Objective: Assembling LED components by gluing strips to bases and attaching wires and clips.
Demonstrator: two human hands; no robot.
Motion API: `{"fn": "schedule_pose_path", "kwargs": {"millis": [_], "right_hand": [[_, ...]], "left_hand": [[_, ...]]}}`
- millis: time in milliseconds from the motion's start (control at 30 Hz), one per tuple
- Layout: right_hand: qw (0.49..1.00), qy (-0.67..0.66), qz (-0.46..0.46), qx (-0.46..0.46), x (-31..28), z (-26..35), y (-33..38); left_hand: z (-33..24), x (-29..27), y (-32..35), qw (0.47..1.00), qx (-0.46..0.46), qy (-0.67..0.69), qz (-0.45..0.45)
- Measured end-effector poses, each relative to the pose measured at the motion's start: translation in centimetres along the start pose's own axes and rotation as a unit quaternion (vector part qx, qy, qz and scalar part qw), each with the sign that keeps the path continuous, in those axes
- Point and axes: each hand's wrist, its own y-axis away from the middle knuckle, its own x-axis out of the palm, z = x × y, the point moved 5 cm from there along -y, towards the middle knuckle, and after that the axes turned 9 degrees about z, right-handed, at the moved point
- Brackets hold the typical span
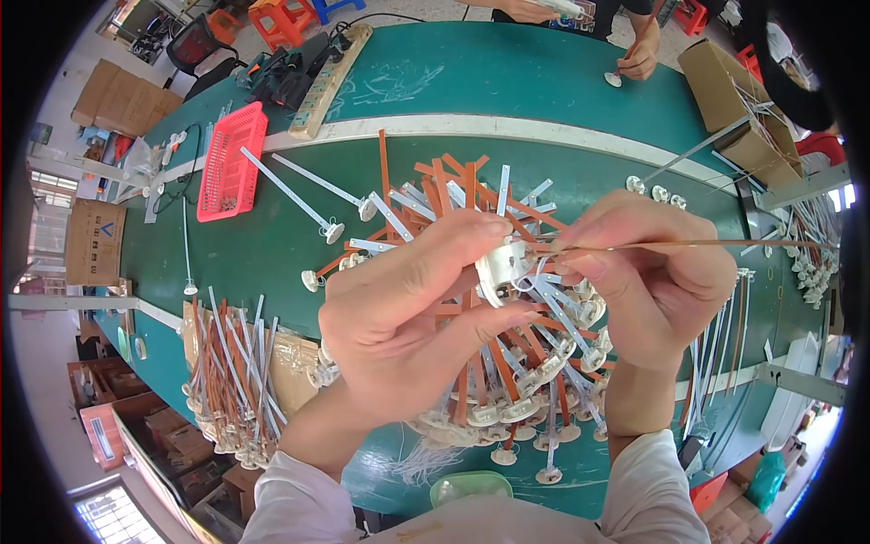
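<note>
Near the middle, my left hand [390, 313] grips a small white round plastic fitting [497, 272] between thumb and forefinger. A thin white cord loops at its side. My right hand [662, 276] pinches a long brown strip [752, 243] close to the fitting, and the strip runs off to the right. Whether the strip is fixed inside the fitting is hidden by the fingertips. Below and behind both hands spreads a large heap of similar brown and whitish strips with white round ends [507, 381].
A pink plastic basket [217, 168] stands at the far left of the green table [299, 190]. More strips lie in a bundle [231, 363] at the left. Cardboard box [720, 82] sits far right. Across the table, another person's hand [638, 62] holds a similar piece.
</note>
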Motion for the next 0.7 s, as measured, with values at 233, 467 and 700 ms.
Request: {"fn": "schedule_pose_path", "kwargs": {"millis": [233,467,700], "right_hand": [[0.994,0.079,0.073,-0.008,0.1,0.0,-0.3],[0.992,0.100,0.077,0.009,0.0,0.2,-0.3],[0.972,-0.080,-0.105,0.197,0.1,-1.1,1.1]], "left_hand": [[0.3,-0.3,0.1,0.999,0.012,-0.032,0.005],[0.8,-0.3,-0.8,0.995,-0.073,-0.025,0.058],[2.9,1.5,-1.0,0.927,-0.090,0.364,0.005]]}}
